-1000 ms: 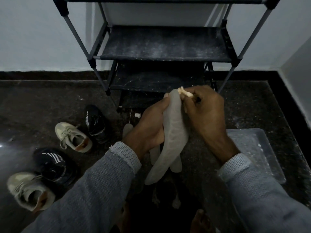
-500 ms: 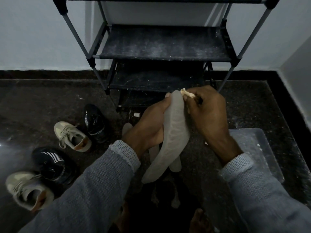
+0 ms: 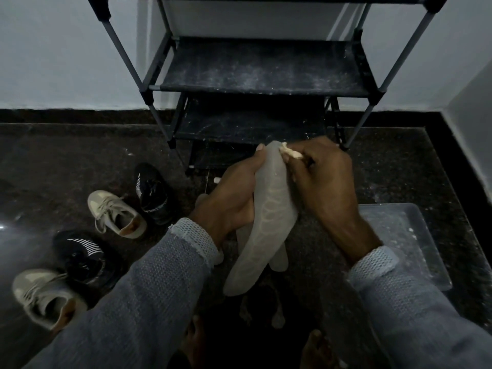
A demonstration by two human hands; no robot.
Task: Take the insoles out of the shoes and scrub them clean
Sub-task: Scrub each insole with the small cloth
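Both hands look much as they did a moment ago: the left hand (image 3: 234,198) grips the pale insole (image 3: 269,217) upright, and the right hand (image 3: 324,182) pinches a small brush (image 3: 291,153) against its top. Four shoes (image 3: 117,214) lie left, a clear tray (image 3: 404,241) right, a dusty shoe rack (image 3: 261,70) behind. More pale insoles (image 3: 279,259) rest on the floor under it.
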